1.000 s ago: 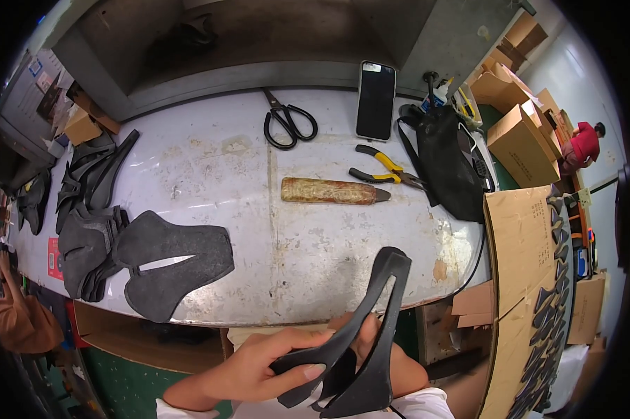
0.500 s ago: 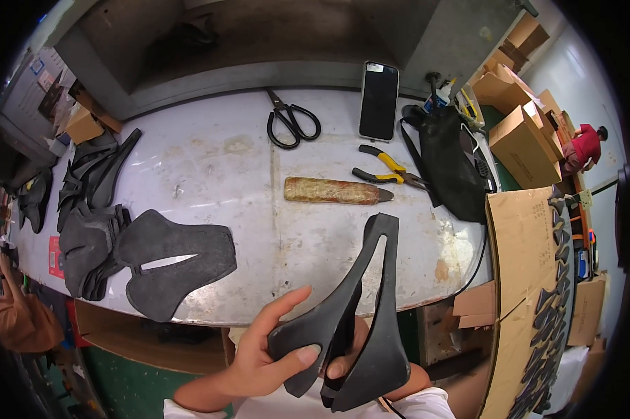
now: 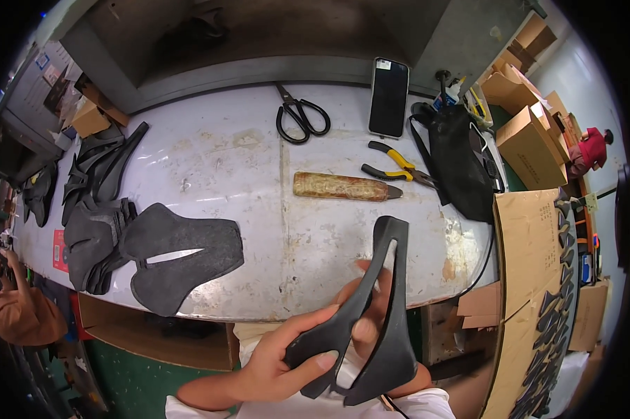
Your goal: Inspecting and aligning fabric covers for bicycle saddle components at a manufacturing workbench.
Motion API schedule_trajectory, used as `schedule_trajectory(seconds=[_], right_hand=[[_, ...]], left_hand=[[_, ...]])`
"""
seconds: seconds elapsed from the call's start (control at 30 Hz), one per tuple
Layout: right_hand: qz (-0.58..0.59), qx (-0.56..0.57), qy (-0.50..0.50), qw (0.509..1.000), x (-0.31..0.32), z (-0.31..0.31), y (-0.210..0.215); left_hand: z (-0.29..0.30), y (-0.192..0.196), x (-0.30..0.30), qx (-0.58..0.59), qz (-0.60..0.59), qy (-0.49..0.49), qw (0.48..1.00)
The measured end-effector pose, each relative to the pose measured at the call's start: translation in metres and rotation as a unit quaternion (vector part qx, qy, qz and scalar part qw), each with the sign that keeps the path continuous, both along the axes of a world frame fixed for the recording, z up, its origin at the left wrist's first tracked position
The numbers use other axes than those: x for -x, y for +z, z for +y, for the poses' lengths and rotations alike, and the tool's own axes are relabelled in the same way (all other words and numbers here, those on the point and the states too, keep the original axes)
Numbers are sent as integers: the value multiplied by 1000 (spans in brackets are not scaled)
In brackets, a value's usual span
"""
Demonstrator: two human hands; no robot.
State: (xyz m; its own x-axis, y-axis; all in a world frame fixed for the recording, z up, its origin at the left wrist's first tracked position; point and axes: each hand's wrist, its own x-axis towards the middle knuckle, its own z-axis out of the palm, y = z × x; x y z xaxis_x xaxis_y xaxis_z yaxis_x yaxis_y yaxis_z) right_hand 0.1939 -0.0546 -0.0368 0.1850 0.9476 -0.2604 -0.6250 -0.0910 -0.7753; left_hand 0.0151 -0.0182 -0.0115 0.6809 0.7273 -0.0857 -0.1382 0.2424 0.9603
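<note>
Both my hands hold a black, forked saddle-shaped shell (image 3: pixel 379 307) upright over the near edge of the white worktable (image 3: pixel 224 167). My left hand (image 3: pixel 287 356) grips its wide lower end, thumb across the front. My right hand (image 3: pixel 367 318) is behind the shell, fingers showing through its long slot. A flat black cut piece with a slit (image 3: pixel 179 255) lies on the table to the left, next to a stack of similar black pieces (image 3: pixel 91 237).
On the table lie black scissors (image 3: pixel 301 119), a dark phone (image 3: pixel 388 96), yellow-handled pliers (image 3: pixel 399 164), a brown wrapped tool (image 3: pixel 343 186) and a black bag (image 3: pixel 462 164). Cardboard boxes (image 3: pixel 531 140) stand at right. A cardboard sheet (image 3: pixel 531 279) carries several dark pieces. Another person (image 3: pixel 22 314) is at far left.
The shell has risen and turned more upright in front of me, its tip now over the table edge. My right hand has come up behind it. Table items have not moved.
</note>
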Motion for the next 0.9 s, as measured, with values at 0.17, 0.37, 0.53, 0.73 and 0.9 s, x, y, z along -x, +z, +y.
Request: schedule_trajectory(seconds=[0.17, 0.37, 0.53, 0.73, 0.9], right_hand=[[144, 65, 92, 983, 16, -3, 2], [511, -30, 279, 812, 41, -46, -39], [436, -17, 233, 869, 40, -41, -31], [433, 30, 237, 869, 38, -37, -22], [344, 20, 211, 915, 43, -31, -15]], left_hand=[[4, -7, -5, 21, -15, 62, 998], [14, -10, -18, -19, -42, 195, 980], [14, -11, -28, -3, -82, 274, 958], [10, -14, -39, -19, -120, 342, 932], [12, -17, -42, -60, -112, 371, 920]])
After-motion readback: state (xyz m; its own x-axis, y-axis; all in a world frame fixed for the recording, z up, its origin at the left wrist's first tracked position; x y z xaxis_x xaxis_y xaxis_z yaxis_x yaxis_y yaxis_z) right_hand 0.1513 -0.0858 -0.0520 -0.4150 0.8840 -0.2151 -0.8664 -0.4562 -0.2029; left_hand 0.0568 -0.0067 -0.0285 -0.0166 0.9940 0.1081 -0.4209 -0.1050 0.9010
